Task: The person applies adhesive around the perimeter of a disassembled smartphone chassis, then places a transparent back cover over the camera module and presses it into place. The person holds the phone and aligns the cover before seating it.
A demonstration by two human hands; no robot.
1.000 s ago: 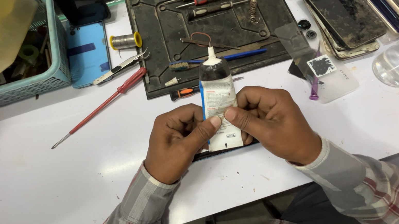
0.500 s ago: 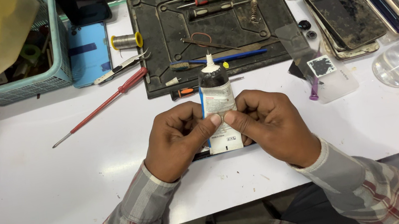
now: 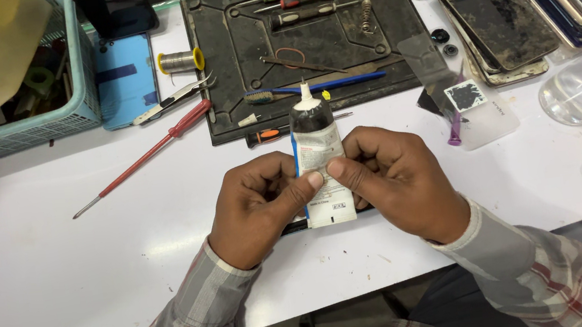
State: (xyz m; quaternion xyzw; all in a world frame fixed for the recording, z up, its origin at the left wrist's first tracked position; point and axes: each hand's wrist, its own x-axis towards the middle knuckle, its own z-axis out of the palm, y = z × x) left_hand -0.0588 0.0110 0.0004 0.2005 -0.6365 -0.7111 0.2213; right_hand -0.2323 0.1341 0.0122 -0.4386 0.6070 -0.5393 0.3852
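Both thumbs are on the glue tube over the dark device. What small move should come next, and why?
Probably tip the tube down so its white nozzle nears the dark device's edge before squeezing harder. The left hand and right hand pinch the tube at mid-body, yet the nozzle points away over the black work mat, not at the device under the hands.

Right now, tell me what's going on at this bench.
A person is holding a white squeeze tube with both hands over a white table, nozzle pointing away from them. The left hand and right hand pinch the tube's body, thumbs meeting on its front. A dark flat item lies under the tube, mostly hidden. Beyond the hands sits a dark work mat with small screwdrivers on it, and a red screwdriver lies on the table to the left.
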